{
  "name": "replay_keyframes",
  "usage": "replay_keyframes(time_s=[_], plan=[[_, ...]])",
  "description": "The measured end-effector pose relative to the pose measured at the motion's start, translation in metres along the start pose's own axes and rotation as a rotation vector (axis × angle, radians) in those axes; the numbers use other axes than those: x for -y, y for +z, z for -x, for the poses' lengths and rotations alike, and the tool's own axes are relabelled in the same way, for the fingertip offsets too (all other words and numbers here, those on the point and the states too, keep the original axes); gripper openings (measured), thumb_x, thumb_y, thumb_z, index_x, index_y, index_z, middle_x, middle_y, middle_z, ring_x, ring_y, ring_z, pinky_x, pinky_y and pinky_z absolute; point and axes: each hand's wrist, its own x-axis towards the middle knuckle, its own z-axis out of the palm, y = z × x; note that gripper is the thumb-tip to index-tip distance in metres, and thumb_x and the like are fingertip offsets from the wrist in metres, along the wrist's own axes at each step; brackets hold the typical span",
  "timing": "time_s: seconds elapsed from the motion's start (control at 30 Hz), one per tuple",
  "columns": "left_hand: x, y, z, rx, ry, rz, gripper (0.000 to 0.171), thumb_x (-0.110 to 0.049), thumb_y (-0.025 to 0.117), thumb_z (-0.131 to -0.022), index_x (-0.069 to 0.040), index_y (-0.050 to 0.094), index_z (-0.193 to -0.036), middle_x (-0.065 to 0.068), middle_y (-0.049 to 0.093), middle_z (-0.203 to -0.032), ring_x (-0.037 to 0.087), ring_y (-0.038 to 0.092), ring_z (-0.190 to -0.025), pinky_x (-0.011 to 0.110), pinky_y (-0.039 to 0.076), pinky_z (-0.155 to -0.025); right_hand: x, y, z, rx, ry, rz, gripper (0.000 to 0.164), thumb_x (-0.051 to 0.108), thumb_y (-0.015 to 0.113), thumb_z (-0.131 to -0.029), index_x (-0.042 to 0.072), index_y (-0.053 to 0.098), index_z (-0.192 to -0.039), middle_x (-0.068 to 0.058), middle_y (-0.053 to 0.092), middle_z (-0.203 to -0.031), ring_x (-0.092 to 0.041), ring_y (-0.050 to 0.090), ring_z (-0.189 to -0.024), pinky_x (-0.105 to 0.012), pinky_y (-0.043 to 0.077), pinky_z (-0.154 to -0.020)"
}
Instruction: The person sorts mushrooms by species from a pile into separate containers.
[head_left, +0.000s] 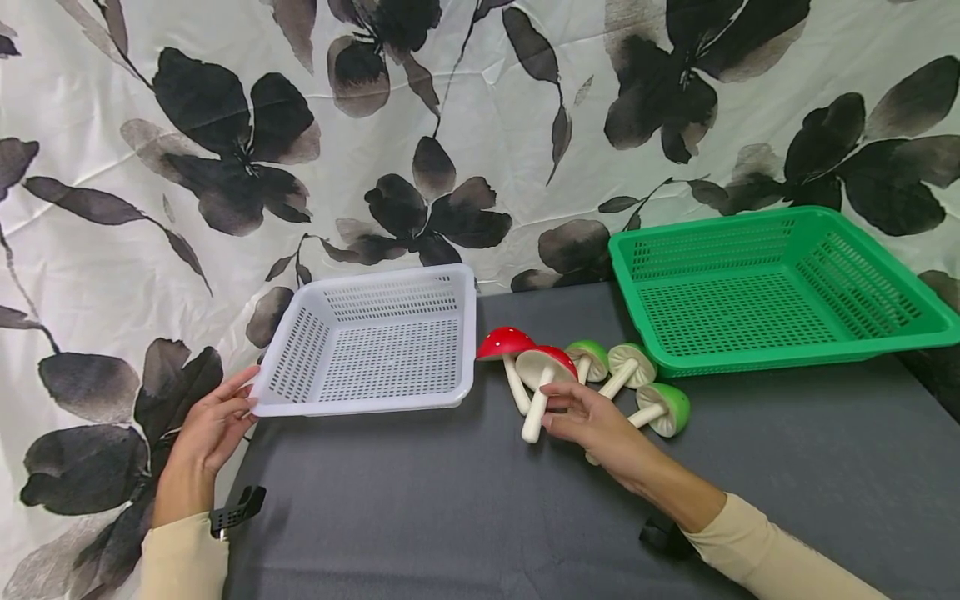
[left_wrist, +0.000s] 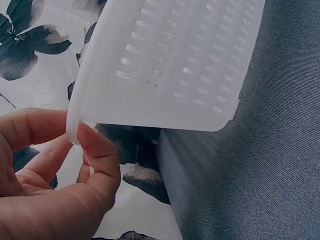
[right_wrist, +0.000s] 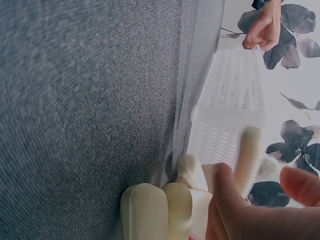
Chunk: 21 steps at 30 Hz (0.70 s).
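At the near left corner of a white plastic basket (head_left: 390, 407), my left hand (head_left: 213, 425) pinches the rim between thumb and fingers. My right hand (head_left: 600, 429) holds a red-capped toy mushroom (head_left: 536, 408) by its pale stem. That stem (right_wrist: 248, 155) looks blurred in the right wrist view and sits higher than the stems beside it. Behind it lies another red mushroom with white dots (head_left: 504, 342). Several green-capped mushrooms (head_left: 671, 408) lie around my right hand, which partly hides them.
A larger green basket (head_left: 750, 362) stands at the back right, close to the mushrooms. Grey cloth (head_left: 420, 500) covers the table. A white curtain with dark flowers (head_left: 555, 50) hangs behind and runs down the left side. The white basket's left end reaches past the table edge.
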Motion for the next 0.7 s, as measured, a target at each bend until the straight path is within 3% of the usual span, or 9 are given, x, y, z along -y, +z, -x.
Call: replay_keyframes(time_s=[0.23,0.53,0.7], plan=[[0.0044,-0.0029,0.002,0.022,0.018,0.047,0.052,0.016,0.045,-0.099,-0.008,0.058,-0.143,0.005,0.066,-0.119,0.016,0.069,-0.107,0.029,0.059,-0.081,-0.0004,0.0009,-0.0024,-0.08,-0.005,-0.096,0.054,0.005,0.071,-0.093,-0.002,0.045,-0.14,-0.022,0.055,-0.124,-0.018,0.069,-0.098,-0.034,0.06,-0.091],[0.0082,-0.002,0.003,0.031,0.051,0.09,0.048,0.017,0.041,-0.1,-0.007,0.066,-0.132,0.008,0.066,-0.114,0.018,0.07,-0.101,0.028,0.058,-0.078,0.0011,-0.0005,-0.005,-0.133,0.01,-0.156,0.059,0.003,0.07,-0.093,-0.002,0.037,-0.141,-0.02,0.054,-0.129,-0.021,0.067,-0.102,-0.035,0.06,-0.09],[0.01,-0.0009,0.0035,0.042,0.076,0.125,0.049,0.019,0.037,-0.1,-0.002,0.063,-0.135,0.01,0.067,-0.114,0.019,0.07,-0.103,0.029,0.058,-0.08,0.0051,-0.0052,-0.0028,-0.104,-0.026,-0.153,0.067,0.008,0.072,-0.094,0.0,0.035,-0.149,-0.022,0.051,-0.138,-0.019,0.068,-0.105,-0.034,0.059,-0.092]])
